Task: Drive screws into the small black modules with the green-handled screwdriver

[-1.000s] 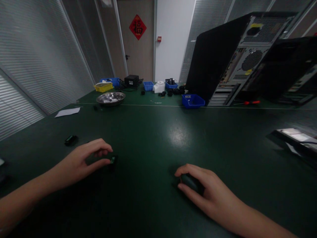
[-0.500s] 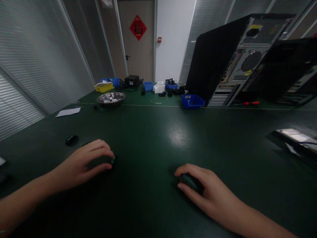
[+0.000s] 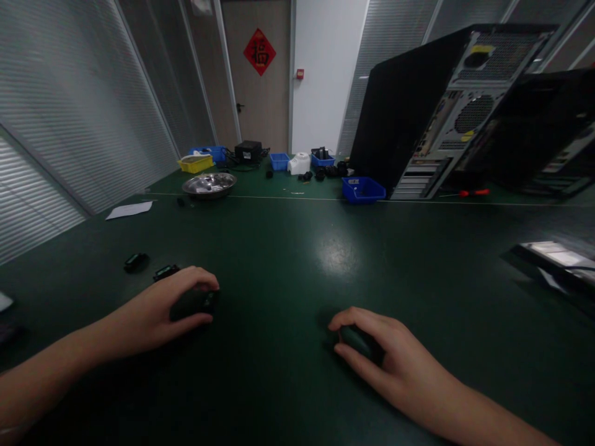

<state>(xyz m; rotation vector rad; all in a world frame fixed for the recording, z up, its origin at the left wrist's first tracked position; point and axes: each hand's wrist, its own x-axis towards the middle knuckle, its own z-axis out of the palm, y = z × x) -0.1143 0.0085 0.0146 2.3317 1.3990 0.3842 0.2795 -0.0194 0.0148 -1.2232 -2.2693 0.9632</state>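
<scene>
My left hand (image 3: 170, 303) rests low over the dark green table, thumb and fingers curved apart. Between their tips stands a small black module (image 3: 210, 301); a gap shows around it, so the hand looks open around it rather than gripping. Just beyond the knuckles lies a second small black module (image 3: 166, 272) with a pale green top, and farther left a third similar black module (image 3: 136, 262). At the right, my right hand (image 3: 381, 353) rests on its side with thumb and forefinger curled and parted. Only table surface shows between them.
A metal bowl (image 3: 209, 184), a yellow bin (image 3: 196, 163) and a blue bin (image 3: 363, 190) stand toward the back. Computer cases (image 3: 418, 118) rise at the back right. White paper (image 3: 129, 210) lies at left, and a pale device (image 3: 558, 257) at the right edge.
My left thumb and forefinger have spread apart around the small black module. The module behind the knuckles is now more exposed. My right hand stays in place.
</scene>
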